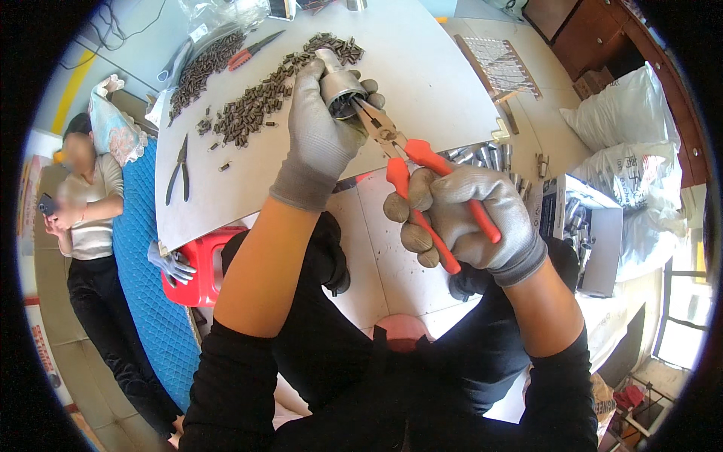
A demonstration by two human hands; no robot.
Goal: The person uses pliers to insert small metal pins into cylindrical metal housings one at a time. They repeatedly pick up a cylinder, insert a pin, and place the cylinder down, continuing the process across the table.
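My left hand [320, 143], in a grey coated glove, is closed round a cup-shaped metal fitting [340, 89] with a narrower stem pointing away from me. My right hand [489, 207], gloved alike, grips the red-handled pliers [428, 157]. Their jaws reach into the fitting's open end, where dark parts show; what the jaws pinch is too small to tell. Beyond my hands, many small dark coil springs [252, 109] lie scattered and heaped on the white table [422, 60].
Black-handled pliers [179, 169] and a red-handled pointed tool [252, 51] lie on the table. Metal fittings fill an open box [602, 248] at right, near white sacks [633, 166]. A glove [172, 264] rests on a red stool [197, 264]. Another person [94, 196] stands at far left.
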